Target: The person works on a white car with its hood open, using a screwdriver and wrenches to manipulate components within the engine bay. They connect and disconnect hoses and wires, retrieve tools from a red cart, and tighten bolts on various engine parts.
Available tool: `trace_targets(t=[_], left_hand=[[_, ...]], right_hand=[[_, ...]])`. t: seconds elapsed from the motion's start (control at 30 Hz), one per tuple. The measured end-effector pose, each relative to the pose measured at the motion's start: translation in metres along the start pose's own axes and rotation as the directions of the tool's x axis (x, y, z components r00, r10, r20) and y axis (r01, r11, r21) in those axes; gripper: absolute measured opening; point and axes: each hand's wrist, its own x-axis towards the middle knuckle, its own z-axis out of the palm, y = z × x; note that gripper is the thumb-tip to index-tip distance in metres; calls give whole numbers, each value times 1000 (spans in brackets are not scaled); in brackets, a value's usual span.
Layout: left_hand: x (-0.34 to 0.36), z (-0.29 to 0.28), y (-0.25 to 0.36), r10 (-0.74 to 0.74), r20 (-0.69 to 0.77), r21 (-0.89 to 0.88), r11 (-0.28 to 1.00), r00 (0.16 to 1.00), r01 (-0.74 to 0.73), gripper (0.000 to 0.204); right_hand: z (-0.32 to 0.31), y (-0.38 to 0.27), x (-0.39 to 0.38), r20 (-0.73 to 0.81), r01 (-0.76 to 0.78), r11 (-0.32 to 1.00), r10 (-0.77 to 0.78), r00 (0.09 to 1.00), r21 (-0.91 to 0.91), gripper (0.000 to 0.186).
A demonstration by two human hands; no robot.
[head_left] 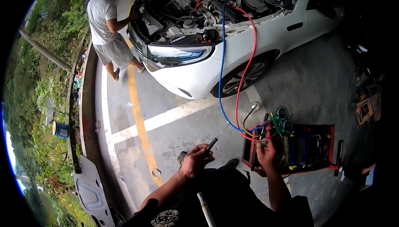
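"White car (270,31) at 12 o'clock from the left hand (197,160), engine bay (195,4) exposed. Person in a white T-shirt (102,21) at its nose, 11 o'clock. Kit?"

"Red toolbox (333,137), 3 o'clock, well apart. Blue hose (224,31) and red hose (255,40) arc from the bay down to the green gauge set (282,121), 2 o'clock."

"Hands?"

"Right hand (266,154) at 3 o'clock from the left, by the box's 9 o'clock side. Fingers curled, gauge set just beside at its 1 o'clock. Can't tell what it grips, if anything. Left clenched round a screwdriver (212,144)."

"Screwdriver lie?"

"Dark handle in the fist, thin shaft toward 1 o'clock. Tip overlaps blue hose in view; can't tell if touching."
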Motion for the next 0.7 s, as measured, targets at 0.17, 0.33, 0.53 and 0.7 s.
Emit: trace_targets(t=[0.17, 0.33, 0.53, 0.7], left_hand=[[-19, -41, 71, 70, 39, -122, 990, 997, -65, 22], [-47, -131, 159, 176, 40, -118, 978, 984, -170, 20], [-56, -218, 254, 371, -108, -37, 926, 922, -377, 18], [-48, -250, 322, 624, 100, 407, 685, 775, -604, 16]], right_hand=[[159, -167, 24, 317, 623, 776, -617, 721, 94, 23], [295, -230, 10, 398, 680, 724, -662, 635, 120, 31], [412, -283, 21, 576, 392, 849, -528, 624, 354, 34], [512, -289, 50, 785, -535, 741, 16, 619, 407, 30]])
